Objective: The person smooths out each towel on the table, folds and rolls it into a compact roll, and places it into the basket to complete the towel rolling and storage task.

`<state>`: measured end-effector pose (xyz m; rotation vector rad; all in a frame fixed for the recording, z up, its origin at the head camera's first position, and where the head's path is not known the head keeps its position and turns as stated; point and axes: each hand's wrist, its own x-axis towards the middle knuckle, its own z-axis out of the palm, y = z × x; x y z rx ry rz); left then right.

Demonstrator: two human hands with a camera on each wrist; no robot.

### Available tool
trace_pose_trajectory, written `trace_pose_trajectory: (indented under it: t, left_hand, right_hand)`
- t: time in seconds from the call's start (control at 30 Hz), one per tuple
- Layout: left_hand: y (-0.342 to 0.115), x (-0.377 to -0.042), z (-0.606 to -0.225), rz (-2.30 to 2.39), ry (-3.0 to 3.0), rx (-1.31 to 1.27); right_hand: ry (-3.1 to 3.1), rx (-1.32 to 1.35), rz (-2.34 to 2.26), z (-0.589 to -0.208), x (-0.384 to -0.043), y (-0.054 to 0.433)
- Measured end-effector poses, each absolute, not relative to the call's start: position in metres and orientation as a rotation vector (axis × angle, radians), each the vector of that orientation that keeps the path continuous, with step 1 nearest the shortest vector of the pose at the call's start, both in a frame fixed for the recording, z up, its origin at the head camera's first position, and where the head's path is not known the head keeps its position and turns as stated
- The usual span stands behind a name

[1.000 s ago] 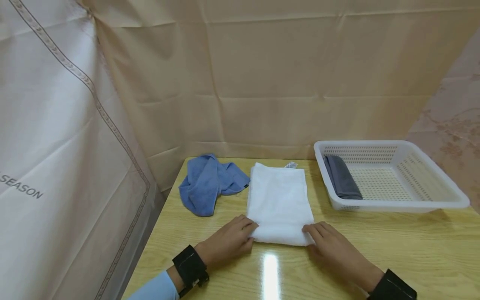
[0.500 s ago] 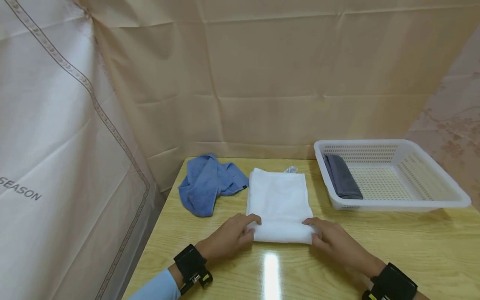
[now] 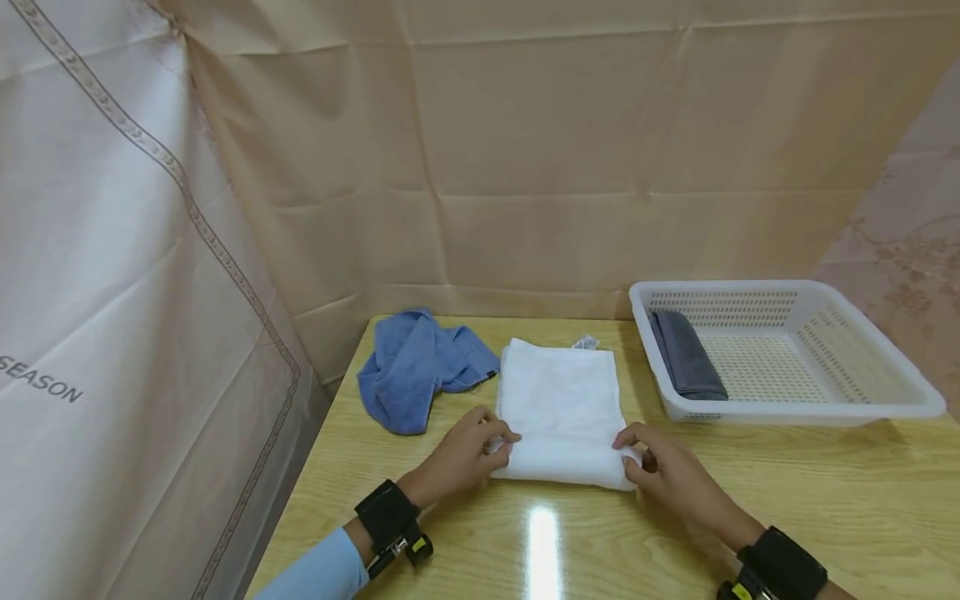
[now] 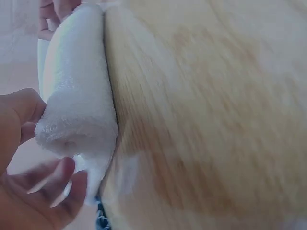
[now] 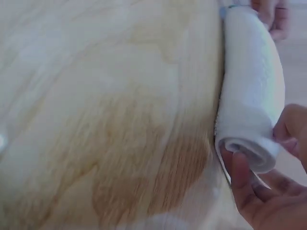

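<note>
A white towel (image 3: 558,392) lies on the table with its near edge rolled up. At the roll's left end is my left hand (image 3: 468,450), its fingers and thumb around the end. My right hand (image 3: 671,467) pinches the opposite end, where the spiral of layers shows in the right wrist view; one fingertip (image 5: 241,163) is right at the coil. Beyond the roll the rest of the towel stays flat, a small white tag (image 3: 586,342) at its far edge. In the left wrist view the rolled towel (image 4: 79,81) stands between curled fingers (image 4: 72,191) and the hand's upper part.
A crumpled blue cloth (image 3: 420,367) lies left of the towel. To the right stands a white plastic basket (image 3: 795,408) holding a folded dark grey cloth (image 3: 686,354) along its left side. Beige fabric (image 3: 525,167) hangs behind the wooden table (image 3: 465,550).
The near edge has been turned into a thicker roll, and the towel's far edge has come slightly nearer. Both hands have shifted their hold at the roll's ends, the right one slightly outward.
</note>
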<state>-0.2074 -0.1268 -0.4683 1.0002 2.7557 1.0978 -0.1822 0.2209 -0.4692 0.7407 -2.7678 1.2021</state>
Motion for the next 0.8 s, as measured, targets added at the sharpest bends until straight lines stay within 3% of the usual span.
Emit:
trace_pose_trajectory:
  t: [0.27,0.53,0.8]
  left_hand:
    - [-0.127,-0.206,-0.472,0.647,3.058,1.475]
    - [-0.133,-0.198,-0.471,0.429,3.023,1.469]
    - [-0.134,-0.198,-0.471,0.512,2.973,1.559]
  right_hand:
    - [-2.538,0.894,0.680,-0.467,-0.178,0.216]
    - [-2.373,1.078,0.421,-0.468,-0.177,0.214]
    - [-2.309,1.096,0.366,-0.476,-0.177,0.214]
